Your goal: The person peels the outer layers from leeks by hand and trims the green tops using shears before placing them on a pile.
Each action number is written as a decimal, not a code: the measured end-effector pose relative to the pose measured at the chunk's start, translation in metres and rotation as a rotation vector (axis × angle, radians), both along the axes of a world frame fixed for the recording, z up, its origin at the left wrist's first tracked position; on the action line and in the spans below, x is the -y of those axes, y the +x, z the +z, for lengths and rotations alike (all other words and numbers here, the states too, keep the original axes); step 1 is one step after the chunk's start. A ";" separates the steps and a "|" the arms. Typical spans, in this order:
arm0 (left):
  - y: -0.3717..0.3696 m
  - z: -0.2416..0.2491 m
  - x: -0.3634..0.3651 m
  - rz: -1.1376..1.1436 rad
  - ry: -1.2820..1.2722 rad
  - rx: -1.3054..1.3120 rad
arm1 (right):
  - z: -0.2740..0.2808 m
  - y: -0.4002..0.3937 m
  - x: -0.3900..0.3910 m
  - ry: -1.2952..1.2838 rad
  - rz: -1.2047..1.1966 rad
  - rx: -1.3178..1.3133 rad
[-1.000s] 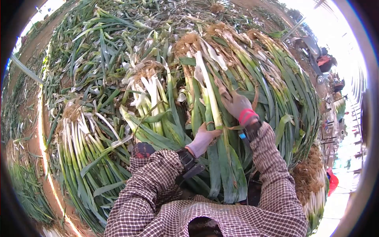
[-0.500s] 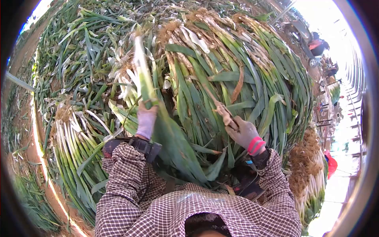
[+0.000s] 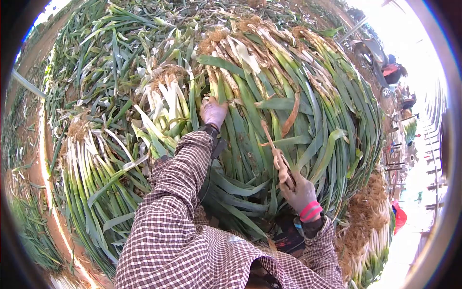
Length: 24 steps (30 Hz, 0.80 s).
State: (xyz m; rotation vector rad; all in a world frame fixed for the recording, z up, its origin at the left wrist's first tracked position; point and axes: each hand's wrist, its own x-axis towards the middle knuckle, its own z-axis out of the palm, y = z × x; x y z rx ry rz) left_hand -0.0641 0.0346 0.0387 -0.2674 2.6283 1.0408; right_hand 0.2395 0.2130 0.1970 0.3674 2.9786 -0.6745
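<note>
My gloved left hand (image 3: 214, 113) reaches into the near left side of a large pile of leeks (image 3: 240, 144), its fingers curled round a leek (image 3: 221, 90) just below the white stems and roots. In my gloved right hand (image 3: 299, 193), which has a pink band at the wrist, is a thin, pale brown stick-like tool (image 3: 279, 161) pointing up and away over the leaves. Left of my left hand lies a smaller bunch of leeks (image 3: 168, 98) with pale stems and roots facing away.
Another bunch of leeks (image 3: 94, 164) lies at the left. Loose trimmed leaves (image 3: 120, 58) cover the ground beyond. At the right, more leeks show a thick mass of roots (image 3: 368, 212). A parked vehicle (image 3: 370, 48) and a red item (image 3: 399, 216) stand farther right.
The leek that my left hand held up is out of that hand, and the hand has moved right, onto the large pile. My right hand keeps the stick-like tool, slightly lower.
</note>
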 end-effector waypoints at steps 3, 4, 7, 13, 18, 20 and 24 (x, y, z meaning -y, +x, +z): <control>-0.011 -0.014 -0.004 0.102 0.269 0.091 | -0.001 0.015 -0.004 0.034 -0.036 0.052; -0.011 -0.014 -0.002 0.094 0.502 0.148 | -0.005 0.016 -0.006 0.031 -0.026 0.045; -0.003 -0.012 0.009 0.169 1.097 0.320 | -0.014 0.019 -0.003 0.001 -0.007 0.030; 0.015 -0.002 0.014 0.050 0.891 0.468 | 0.001 0.000 0.016 -0.034 0.027 0.002; 0.091 0.029 0.023 0.004 1.046 0.286 | 0.017 0.000 0.025 -0.043 0.046 -0.056; 0.105 0.042 0.028 0.134 1.002 0.247 | 0.005 -0.002 0.028 0.001 0.073 -0.012; 0.106 -0.058 0.009 -0.024 0.493 -0.248 | -0.008 -0.001 0.038 0.024 0.084 0.047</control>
